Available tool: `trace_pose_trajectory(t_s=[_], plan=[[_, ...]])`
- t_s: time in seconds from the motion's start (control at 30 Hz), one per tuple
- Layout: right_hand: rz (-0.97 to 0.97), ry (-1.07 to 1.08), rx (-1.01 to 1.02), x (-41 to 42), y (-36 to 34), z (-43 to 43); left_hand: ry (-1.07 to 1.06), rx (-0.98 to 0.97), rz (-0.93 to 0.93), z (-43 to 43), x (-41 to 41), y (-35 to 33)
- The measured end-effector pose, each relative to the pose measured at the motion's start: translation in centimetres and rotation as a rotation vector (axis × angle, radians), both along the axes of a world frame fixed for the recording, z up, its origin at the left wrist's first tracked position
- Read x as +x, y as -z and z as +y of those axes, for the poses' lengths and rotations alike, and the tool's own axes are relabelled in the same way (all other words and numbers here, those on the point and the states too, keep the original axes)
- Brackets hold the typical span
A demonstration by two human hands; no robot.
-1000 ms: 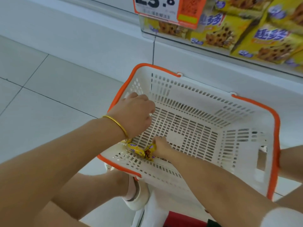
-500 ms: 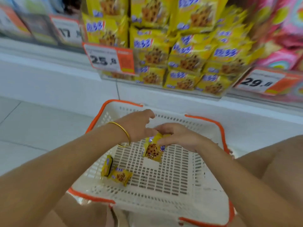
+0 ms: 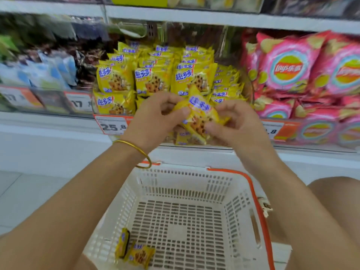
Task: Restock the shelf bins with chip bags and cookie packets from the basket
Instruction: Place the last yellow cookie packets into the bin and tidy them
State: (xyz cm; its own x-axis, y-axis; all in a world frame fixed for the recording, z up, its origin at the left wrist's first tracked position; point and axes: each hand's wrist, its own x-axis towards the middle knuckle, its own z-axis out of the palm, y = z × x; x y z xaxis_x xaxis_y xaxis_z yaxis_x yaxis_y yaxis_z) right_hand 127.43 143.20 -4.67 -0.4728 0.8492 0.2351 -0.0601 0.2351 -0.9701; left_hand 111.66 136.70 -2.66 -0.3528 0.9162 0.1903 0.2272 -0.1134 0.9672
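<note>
A yellow cookie packet (image 3: 198,115) is held up in front of the shelf bin of yellow cookie packets (image 3: 152,78). My left hand (image 3: 153,121), with a gold bangle on the wrist, pinches its left side. My right hand (image 3: 237,125) pinches its right side. Below them stands the white basket with an orange rim (image 3: 253,191). Two more yellow cookie packets (image 3: 134,250) lie in the basket's near left corner.
Pink Lay's chip bags (image 3: 303,71) fill the bin to the right. Blue and dark packets (image 3: 48,71) fill the blurred bin to the left. Orange price tags (image 3: 111,125) line the shelf edge. Grey floor tiles (image 3: 29,201) lie to the left; my bare knee (image 3: 335,195) is at the right.
Both hands rose out of the basket with one cookie packet, up to the front of the yellow packet bin. The view tilted up to the shelf. Two packets stayed in the basket.
</note>
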Motion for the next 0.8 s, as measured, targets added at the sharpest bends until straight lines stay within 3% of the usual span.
trace_pose_trajectory(t_s=[0.07,0.2,0.37,0.8], plan=[[-0.042,0.067,0.202,-0.8,-2.2,1.7,-0.111,0.116,0.048,0.4,-0.3,-0.3],[-0.140,0.173,0.453,-2.4,-5.0,5.1,-0.347,0.209,0.415,1.2,-1.4,0.2],[-0.445,0.164,0.606,-4.1,-4.0,6.2,-0.329,0.220,0.694,2.6,-2.3,1.9],[-0.557,0.076,0.580,-3.5,-4.5,6.7,-0.354,0.199,0.936,2.8,-1.9,3.0]])
